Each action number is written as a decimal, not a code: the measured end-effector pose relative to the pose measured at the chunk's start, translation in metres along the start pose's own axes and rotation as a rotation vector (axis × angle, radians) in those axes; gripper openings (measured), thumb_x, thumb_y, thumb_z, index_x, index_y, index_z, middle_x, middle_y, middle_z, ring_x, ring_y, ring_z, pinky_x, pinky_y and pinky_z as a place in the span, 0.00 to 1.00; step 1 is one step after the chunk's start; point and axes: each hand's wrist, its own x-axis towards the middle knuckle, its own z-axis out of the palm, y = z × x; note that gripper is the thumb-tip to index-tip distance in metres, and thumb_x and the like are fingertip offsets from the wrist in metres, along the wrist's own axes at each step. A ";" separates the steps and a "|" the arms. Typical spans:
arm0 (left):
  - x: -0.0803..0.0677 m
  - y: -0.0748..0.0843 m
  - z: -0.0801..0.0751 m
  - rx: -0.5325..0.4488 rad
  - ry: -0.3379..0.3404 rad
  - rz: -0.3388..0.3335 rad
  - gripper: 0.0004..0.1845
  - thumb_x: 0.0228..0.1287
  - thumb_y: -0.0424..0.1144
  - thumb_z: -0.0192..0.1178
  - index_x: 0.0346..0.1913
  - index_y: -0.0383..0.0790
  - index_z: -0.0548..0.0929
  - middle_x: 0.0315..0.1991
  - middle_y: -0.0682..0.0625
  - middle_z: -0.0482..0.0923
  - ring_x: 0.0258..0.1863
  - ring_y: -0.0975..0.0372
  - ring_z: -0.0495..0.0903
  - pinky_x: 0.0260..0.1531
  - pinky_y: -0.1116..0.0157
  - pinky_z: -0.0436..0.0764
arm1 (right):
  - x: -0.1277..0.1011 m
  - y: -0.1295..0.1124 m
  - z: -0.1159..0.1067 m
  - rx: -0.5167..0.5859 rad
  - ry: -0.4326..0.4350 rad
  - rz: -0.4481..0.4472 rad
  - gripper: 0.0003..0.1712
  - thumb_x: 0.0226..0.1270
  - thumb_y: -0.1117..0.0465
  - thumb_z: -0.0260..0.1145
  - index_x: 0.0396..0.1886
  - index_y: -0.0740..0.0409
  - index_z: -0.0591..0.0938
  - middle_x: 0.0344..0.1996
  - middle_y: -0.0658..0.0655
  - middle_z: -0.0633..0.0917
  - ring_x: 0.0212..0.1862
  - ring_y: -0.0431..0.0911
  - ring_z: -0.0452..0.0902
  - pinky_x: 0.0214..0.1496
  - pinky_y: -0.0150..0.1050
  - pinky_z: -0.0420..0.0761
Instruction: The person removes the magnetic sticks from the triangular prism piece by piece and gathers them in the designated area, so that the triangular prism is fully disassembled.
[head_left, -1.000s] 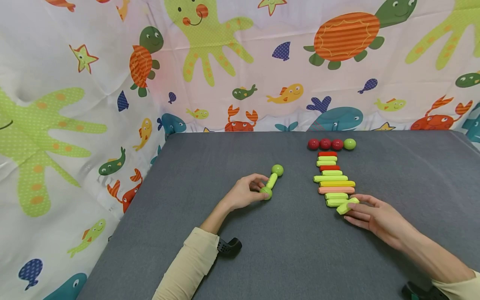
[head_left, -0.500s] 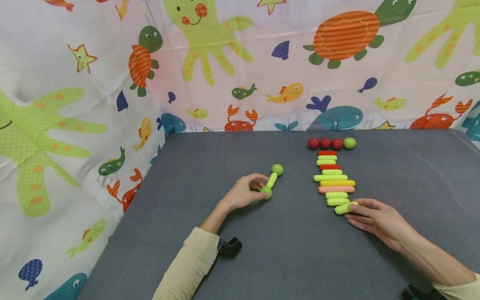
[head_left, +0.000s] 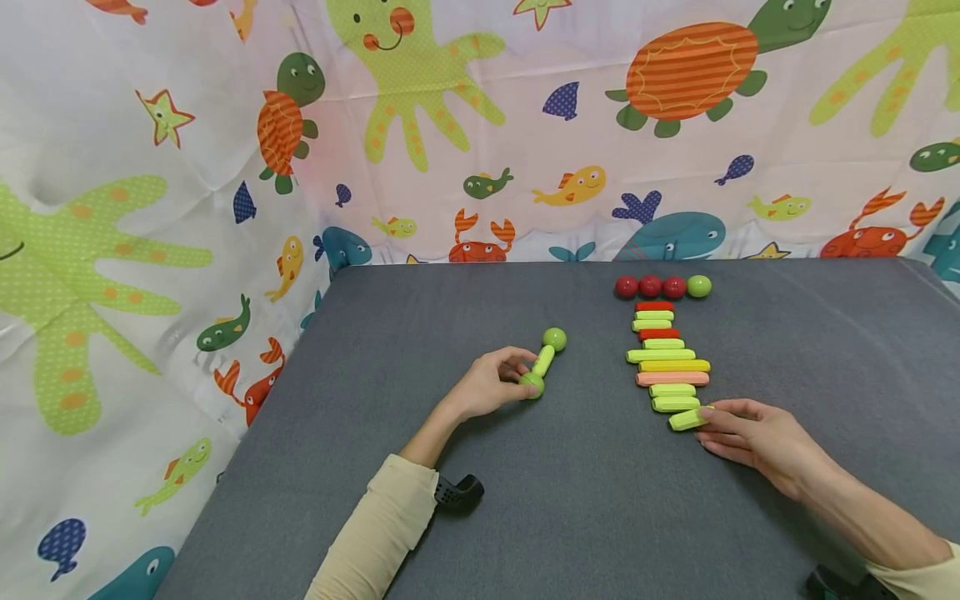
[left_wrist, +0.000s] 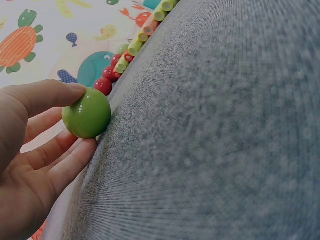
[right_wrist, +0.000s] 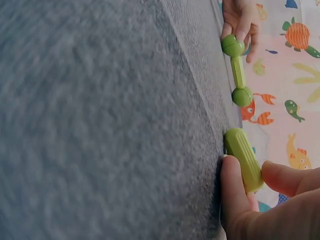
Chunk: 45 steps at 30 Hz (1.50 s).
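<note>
Grey felt table (head_left: 525, 500), head view: left hand (head_left: 487, 387) pinches the near ball of a green dumbbell piece (head_left: 543, 362); right hand (head_left: 757, 437) pinches a green stick (head_left: 686, 419) below the stick row (head_left: 667, 358). Left wrist view: fingers (left_wrist: 45, 95) grasp the ball (left_wrist: 86, 113). Right wrist view: stick (right_wrist: 243, 157) apparently on the felt.

Green stick (head_left: 686, 419): a second ago raised and tilted across the near end of the row of sticks (head_left: 667, 358); now flat on the grey mat (head_left: 480, 517), at the row's 6 o'clock end. Right hand (head_left: 757, 437): lowered with it, thumb and finger now pinching its right end.
</note>
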 end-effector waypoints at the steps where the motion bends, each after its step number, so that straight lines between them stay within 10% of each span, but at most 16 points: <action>1: 0.000 0.000 0.000 0.001 0.000 0.000 0.23 0.57 0.34 0.69 0.57 0.42 0.78 0.39 0.52 0.77 0.38 0.63 0.78 0.31 0.68 0.75 | 0.000 0.000 0.000 -0.007 0.000 0.010 0.28 0.67 0.56 0.65 0.56 0.68 0.65 0.38 0.52 0.82 0.41 0.42 0.82 0.48 0.40 0.79; 45: 0.000 0.003 0.001 -0.008 -0.002 -0.006 0.25 0.57 0.32 0.68 0.58 0.37 0.76 0.43 0.43 0.78 0.41 0.57 0.77 0.31 0.69 0.72 | -0.004 0.003 -0.009 0.246 -0.149 0.068 0.14 0.72 0.62 0.58 0.52 0.63 0.69 0.42 0.56 0.83 0.46 0.45 0.81 0.56 0.45 0.75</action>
